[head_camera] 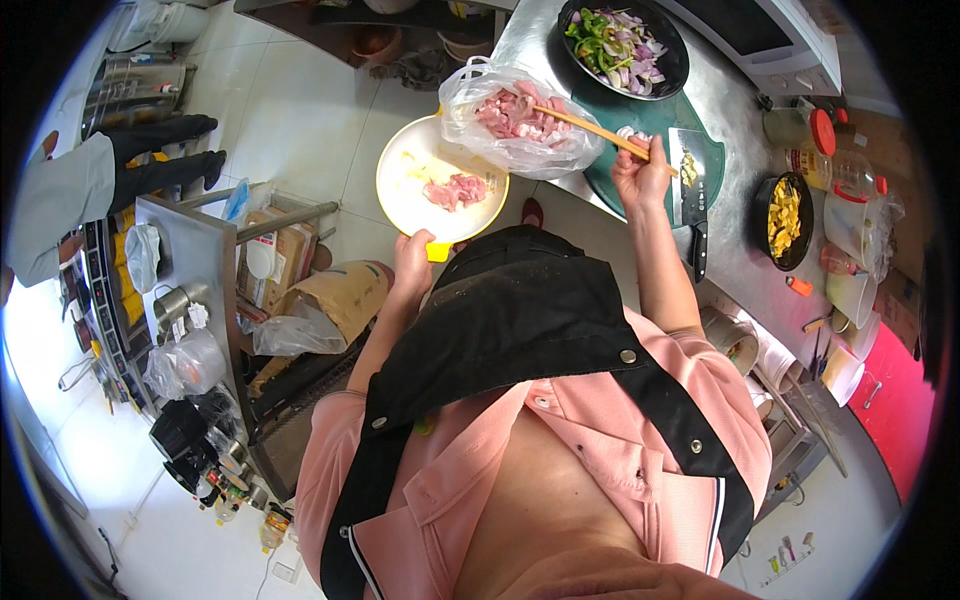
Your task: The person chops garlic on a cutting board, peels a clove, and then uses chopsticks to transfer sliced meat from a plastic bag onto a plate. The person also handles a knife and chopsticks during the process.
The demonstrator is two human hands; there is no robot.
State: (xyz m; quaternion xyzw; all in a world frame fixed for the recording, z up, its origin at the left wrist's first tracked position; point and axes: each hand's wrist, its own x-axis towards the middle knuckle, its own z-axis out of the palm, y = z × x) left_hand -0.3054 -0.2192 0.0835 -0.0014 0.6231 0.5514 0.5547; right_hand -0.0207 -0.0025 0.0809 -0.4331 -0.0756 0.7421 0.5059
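Note:
My left hand point(414, 262) grips the yellow handle of a white bowl-like pan point(397, 187), in which some raw sliced meat point(456, 192) lies. With my right hand point(642, 174) I hold a pair of wooden chopsticks point(592, 129), their tips in more sliced meat point(517, 114) inside a clear plastic bag point(555, 159). The bag's mouth is beside the pan's rim. Close to my right hand, a cleaver point(688, 196) with chopped yellowish bits on its blade rests on a green cutting board point(712, 154). A small pale piece, partly hidden, sits behind my right fingers.
A black bowl of cut onion and green pepper point(615, 51) stands at the steel counter's point(731, 259) far end, near a white microwave point(795, 56). Yellow slices fill another black bowl point(784, 221). Jars line the right. Another person point(67, 180) stands at left beyond a steel table point(199, 255).

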